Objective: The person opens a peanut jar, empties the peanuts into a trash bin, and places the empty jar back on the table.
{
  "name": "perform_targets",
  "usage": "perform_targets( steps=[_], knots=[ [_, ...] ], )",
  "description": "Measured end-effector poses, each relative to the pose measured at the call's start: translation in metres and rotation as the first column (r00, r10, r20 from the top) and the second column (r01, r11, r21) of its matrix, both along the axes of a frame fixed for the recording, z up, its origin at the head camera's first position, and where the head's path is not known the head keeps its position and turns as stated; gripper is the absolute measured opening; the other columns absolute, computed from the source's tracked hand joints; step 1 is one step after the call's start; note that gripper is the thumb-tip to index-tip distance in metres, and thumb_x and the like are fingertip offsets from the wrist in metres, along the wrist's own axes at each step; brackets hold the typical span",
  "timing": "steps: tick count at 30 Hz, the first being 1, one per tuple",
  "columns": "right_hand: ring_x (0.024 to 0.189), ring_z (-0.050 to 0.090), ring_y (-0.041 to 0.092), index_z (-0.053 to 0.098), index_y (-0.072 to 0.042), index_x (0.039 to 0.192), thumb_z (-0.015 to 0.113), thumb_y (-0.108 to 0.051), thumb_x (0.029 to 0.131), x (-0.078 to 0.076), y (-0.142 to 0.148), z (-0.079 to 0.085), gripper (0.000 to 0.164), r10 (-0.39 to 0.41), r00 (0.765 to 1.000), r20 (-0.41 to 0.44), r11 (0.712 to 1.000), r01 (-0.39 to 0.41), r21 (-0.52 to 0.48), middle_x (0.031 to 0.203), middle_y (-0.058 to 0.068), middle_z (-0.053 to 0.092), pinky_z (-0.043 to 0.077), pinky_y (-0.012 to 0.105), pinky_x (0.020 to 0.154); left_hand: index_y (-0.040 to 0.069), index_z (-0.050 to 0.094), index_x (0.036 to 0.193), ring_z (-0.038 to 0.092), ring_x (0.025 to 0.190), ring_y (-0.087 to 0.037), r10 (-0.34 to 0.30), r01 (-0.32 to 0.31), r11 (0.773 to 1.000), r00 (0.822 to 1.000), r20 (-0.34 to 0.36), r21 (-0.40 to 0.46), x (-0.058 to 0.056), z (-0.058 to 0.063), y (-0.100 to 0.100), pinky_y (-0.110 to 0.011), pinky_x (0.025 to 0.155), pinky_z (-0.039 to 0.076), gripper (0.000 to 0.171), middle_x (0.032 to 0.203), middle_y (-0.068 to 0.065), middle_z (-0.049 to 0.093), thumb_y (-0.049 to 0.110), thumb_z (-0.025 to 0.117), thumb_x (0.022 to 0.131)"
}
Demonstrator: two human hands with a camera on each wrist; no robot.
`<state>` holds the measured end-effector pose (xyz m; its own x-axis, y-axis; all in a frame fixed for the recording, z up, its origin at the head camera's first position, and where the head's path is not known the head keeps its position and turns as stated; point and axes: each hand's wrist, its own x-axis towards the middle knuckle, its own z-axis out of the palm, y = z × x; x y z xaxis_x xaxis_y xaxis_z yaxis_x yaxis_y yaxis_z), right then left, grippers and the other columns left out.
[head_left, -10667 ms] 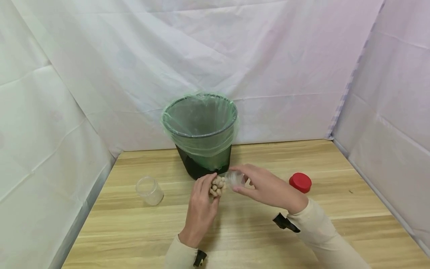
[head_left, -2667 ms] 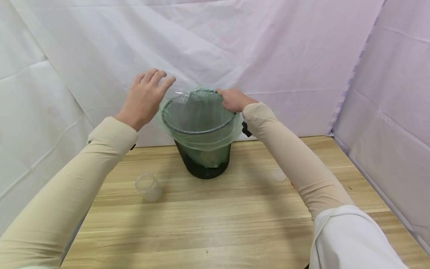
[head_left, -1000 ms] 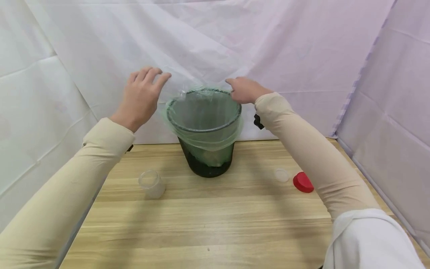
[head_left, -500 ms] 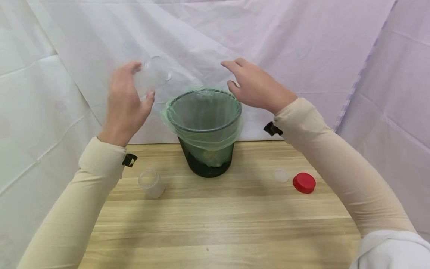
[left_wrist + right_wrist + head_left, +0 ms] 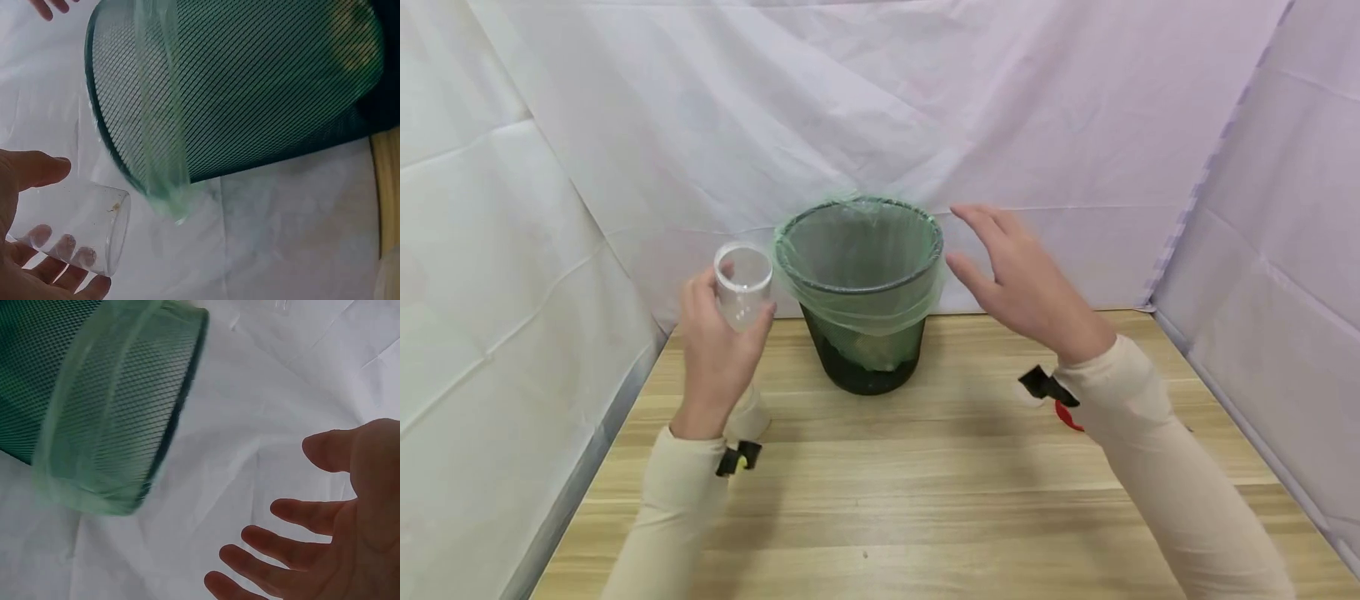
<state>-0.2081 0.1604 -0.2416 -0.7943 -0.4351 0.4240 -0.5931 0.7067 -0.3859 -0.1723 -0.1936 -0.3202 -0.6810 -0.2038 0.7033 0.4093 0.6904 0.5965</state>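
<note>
My left hand (image 5: 718,358) grips a clear plastic jar (image 5: 743,292) beside the bin, mouth upward in the head view. The left wrist view shows thumb and fingers around the jar (image 5: 81,219), with a small brown crumb inside near its rim. A black mesh trash bin (image 5: 868,367) with a green bag (image 5: 865,312) folded over its rim stands between the hands. Right of the bin, my right hand (image 5: 1030,287) is in the air, fingers apart and holding nothing. Something tan shows through the lower part of the bin in the left wrist view.
A second translucent jar (image 5: 748,417) stands on the wooden table (image 5: 880,483), partly hidden behind my left wrist. A red lid (image 5: 1067,415) and a clear disc (image 5: 1028,398) lie at right, partly covered by my right wrist. White cloth (image 5: 880,108) hangs behind and at both sides.
From over the bin, both hands have come back and lower; the left has turned the jar mouth up. Much earlier, the left hand held round tan pieces and the right a clear container.
</note>
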Motion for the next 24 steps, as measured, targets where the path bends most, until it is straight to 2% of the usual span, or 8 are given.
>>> perform_targets(
  steps=[8,11,13,14,16,21,22,24],
  knots=[
    [0.160,0.031,0.043,0.035,-0.005,0.168,0.053,-0.034,0.115,0.011,0.022,-0.068,0.063,-0.046,0.988,0.150,0.998,0.053,-0.043,0.171,0.023,0.036,0.029,0.065,0.129,-0.007,0.053,0.146,0.055,0.114,-0.049,0.001,-0.009,0.997,0.993,0.121,0.072,0.016,-0.052,0.014,-0.062,0.098,0.052,0.070,0.128,-0.035,0.050,0.004,0.085,0.085],
    [0.160,0.032,0.044,0.034,-0.005,0.168,0.052,-0.036,0.115,0.017,0.027,-0.090,0.064,-0.061,0.980,0.190,0.997,0.069,-0.036,0.171,0.023,0.035,0.030,0.066,0.128,-0.008,0.051,0.146,0.056,0.117,-0.048,-0.005,-0.015,0.995,0.982,0.190,0.100,0.019,-0.067,0.017,-0.063,0.102,0.052,0.070,0.129,-0.033,0.052,0.000,0.084,0.084],
    [0.159,0.034,0.045,0.034,-0.003,0.167,0.052,-0.036,0.115,0.021,0.030,-0.103,0.064,-0.068,0.977,0.204,0.997,0.076,-0.033,0.170,0.024,0.035,0.032,0.068,0.126,-0.008,0.049,0.146,0.056,0.121,-0.048,-0.018,-0.014,0.992,0.967,0.254,0.124,0.022,-0.076,0.018,-0.064,0.107,0.051,0.071,0.131,-0.032,0.053,-0.003,0.082,0.084],
    [0.158,0.034,0.045,0.034,-0.003,0.167,0.053,-0.035,0.115,0.023,0.032,-0.108,0.064,-0.071,0.975,0.209,0.996,0.079,-0.033,0.170,0.024,0.036,0.032,0.068,0.126,-0.007,0.047,0.148,0.056,0.125,-0.048,-0.032,-0.010,0.990,0.957,0.289,0.144,0.023,-0.081,0.018,-0.064,0.110,0.050,0.073,0.133,-0.032,0.054,-0.005,0.081,0.083],
    [0.157,0.036,0.046,0.035,-0.002,0.166,0.054,-0.034,0.115,0.026,0.036,-0.118,0.064,-0.079,0.973,0.218,0.996,0.088,-0.032,0.169,0.024,0.038,0.033,0.068,0.125,-0.005,0.042,0.151,0.055,0.133,-0.049,-0.062,-0.008,0.984,0.922,0.382,0.178,0.027,-0.089,0.018,-0.064,0.115,0.047,0.076,0.138,-0.029,0.055,-0.005,0.080,0.085],
    [0.156,0.037,0.047,0.037,-0.001,0.165,0.055,-0.035,0.114,0.034,0.045,-0.131,0.064,-0.095,0.963,0.254,0.993,0.108,-0.038,0.168,0.025,0.039,0.034,0.069,0.124,-0.002,0.035,0.155,0.047,0.149,-0.052,-0.110,-0.012,0.979,0.810,0.576,0.204,0.037,-0.109,0.016,-0.064,0.123,0.041,0.077,0.150,-0.028,0.056,-0.005,0.077,0.091],
    [0.156,0.037,0.047,0.036,-0.001,0.165,0.055,-0.035,0.114,0.035,0.047,-0.132,0.064,-0.095,0.960,0.262,0.993,0.110,-0.044,0.168,0.025,0.038,0.034,0.069,0.124,-0.002,0.035,0.155,0.045,0.151,-0.052,-0.114,-0.012,0.979,0.794,0.597,0.202,0.039,-0.113,0.015,-0.064,0.123,0.040,0.076,0.151,-0.028,0.055,-0.006,0.076,0.091],
    [0.157,0.035,0.046,0.035,-0.002,0.167,0.053,-0.037,0.115,0.038,0.051,-0.133,0.065,-0.097,0.954,0.282,0.992,0.114,-0.044,0.170,0.023,0.036,0.033,0.069,0.125,-0.004,0.035,0.154,0.042,0.152,-0.054,-0.113,-0.010,0.981,0.776,0.621,0.192,0.042,-0.120,0.013,-0.065,0.123,0.040,0.075,0.152,-0.030,0.055,-0.009,0.075,0.091]
  ],
)
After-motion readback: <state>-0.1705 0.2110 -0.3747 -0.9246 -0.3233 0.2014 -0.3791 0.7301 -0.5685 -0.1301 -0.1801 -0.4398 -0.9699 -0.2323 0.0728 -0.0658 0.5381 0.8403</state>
